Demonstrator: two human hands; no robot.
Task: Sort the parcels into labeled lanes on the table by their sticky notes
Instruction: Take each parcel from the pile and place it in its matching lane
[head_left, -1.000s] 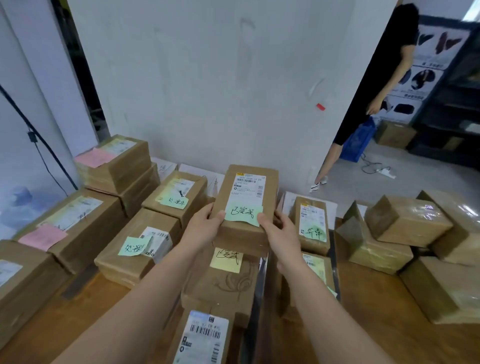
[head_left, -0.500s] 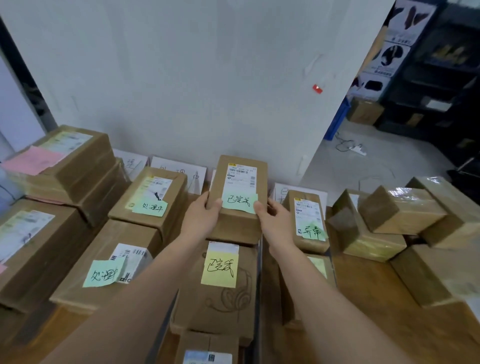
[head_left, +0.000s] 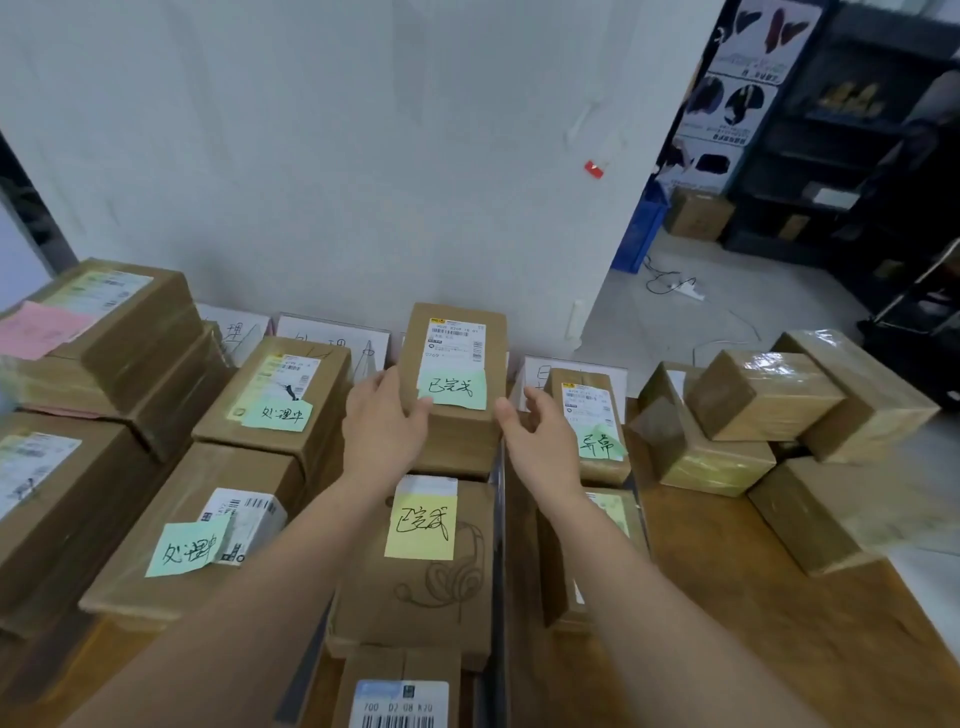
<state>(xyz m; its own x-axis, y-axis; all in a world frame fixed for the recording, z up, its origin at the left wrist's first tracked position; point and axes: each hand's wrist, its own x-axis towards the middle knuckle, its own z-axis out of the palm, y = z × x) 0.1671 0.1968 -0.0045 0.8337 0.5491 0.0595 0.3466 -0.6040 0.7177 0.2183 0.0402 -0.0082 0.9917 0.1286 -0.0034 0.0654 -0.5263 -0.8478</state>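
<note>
Where the wooden bench fills the lower frame, rows of cartons run toward the white wall. A headphone-printed box lies in the centre row. The parcel sits just behind it, at frame centre. The left grip holds the parcel's left edge, thumb on the top face. The right grip is wide, fingers relaxed, just beside the right edge without contact. A green sticky note sits on the parcel's top; a yellow note marks the box.
</note>
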